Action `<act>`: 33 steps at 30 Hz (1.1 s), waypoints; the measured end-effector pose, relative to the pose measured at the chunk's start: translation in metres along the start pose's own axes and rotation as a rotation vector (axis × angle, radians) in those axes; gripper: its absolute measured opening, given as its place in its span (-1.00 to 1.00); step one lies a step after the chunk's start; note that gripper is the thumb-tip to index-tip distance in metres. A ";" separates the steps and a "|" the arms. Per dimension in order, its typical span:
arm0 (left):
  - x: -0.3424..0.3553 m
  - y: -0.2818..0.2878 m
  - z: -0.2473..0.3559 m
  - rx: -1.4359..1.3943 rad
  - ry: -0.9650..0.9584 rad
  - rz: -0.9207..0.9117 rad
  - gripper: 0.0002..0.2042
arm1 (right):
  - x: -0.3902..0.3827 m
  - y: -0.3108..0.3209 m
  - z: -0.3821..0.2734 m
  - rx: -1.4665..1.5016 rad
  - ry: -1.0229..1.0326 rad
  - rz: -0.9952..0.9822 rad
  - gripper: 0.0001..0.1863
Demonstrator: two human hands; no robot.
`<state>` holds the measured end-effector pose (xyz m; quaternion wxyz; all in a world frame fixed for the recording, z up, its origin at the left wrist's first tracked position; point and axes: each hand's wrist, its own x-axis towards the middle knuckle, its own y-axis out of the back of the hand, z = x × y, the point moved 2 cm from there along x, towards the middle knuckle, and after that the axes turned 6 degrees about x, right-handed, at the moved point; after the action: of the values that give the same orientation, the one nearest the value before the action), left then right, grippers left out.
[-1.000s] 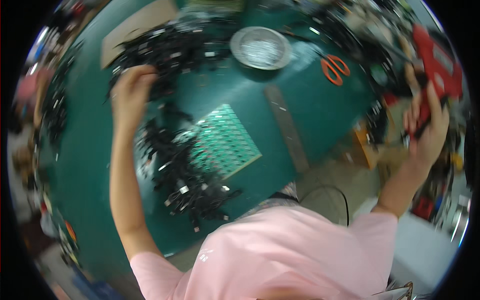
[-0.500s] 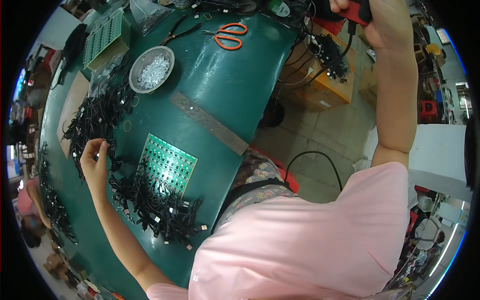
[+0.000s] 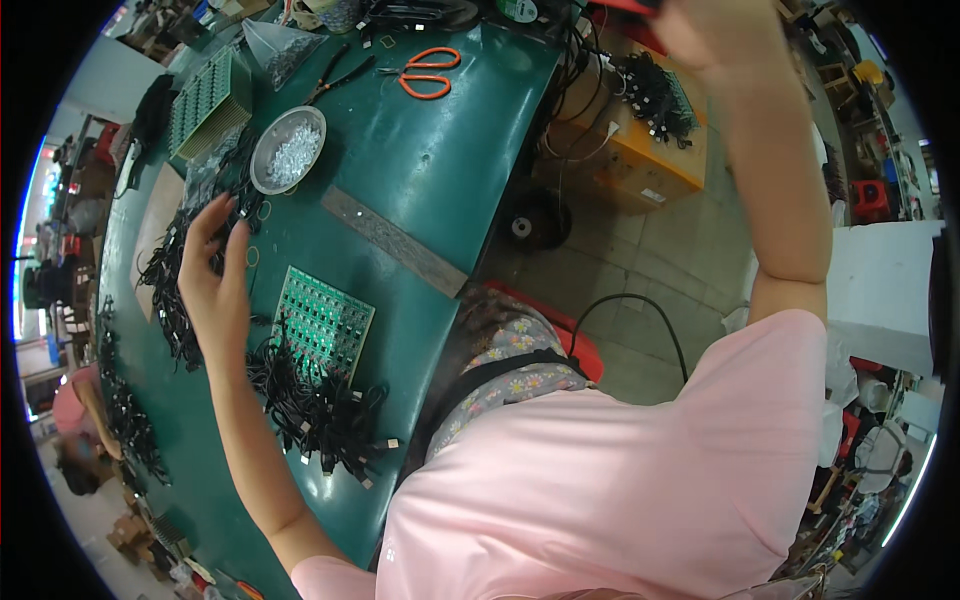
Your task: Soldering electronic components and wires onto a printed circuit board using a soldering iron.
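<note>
My left hand (image 3: 215, 295) is over a heap of black USB cables (image 3: 180, 250), its fingers and thumb curved and apart with nothing between them. At the top right, my right hand (image 3: 705, 35) is raised beside the table, blurred and partly cut off by the frame. It grips a red object (image 3: 640, 5), of which only a bit shows. In front of me lies a green circuit board panel (image 3: 325, 315), its near part overlapped by a second bunch of black USB cables (image 3: 320, 420).
A metal bowl (image 3: 262, 165) holds small clear pieces. Farther off lie orange-handled scissors (image 3: 428, 88), pliers (image 3: 330, 78) and stacked green panels (image 3: 212, 105). A flat grey bar (image 3: 395, 243) lies near the table edge. An orange-brown box (image 3: 630, 160) with cables stands right of the table.
My left hand has lifted off the cable heap, and its pinched fingers have spread. My right hand has shifted up and left with the red object. The whole view has also moved slightly.
</note>
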<state>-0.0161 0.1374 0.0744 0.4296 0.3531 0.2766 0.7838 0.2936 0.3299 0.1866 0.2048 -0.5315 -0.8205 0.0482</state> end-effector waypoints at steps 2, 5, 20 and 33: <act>0.009 -0.028 0.055 -0.324 -0.104 -0.092 -0.66 | -0.007 -0.019 0.012 0.157 0.114 -0.144 -0.51; 0.009 -0.056 0.128 -0.725 -0.124 -0.279 -0.62 | -0.020 -0.047 0.024 0.233 0.003 -0.192 -0.44; -0.002 -0.077 0.166 -1.008 0.137 -0.371 -0.76 | -0.063 0.010 0.010 -0.597 0.249 -0.433 -0.50; 0.011 0.044 0.126 -1.009 0.009 -0.099 -0.67 | -0.149 0.271 0.221 -0.661 -0.756 -0.388 -0.76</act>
<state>0.0581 0.1417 0.1856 0.5820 0.0846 -0.1184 0.8000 0.4914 0.3436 -0.1373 -0.2780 -0.3518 -0.8916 -0.0637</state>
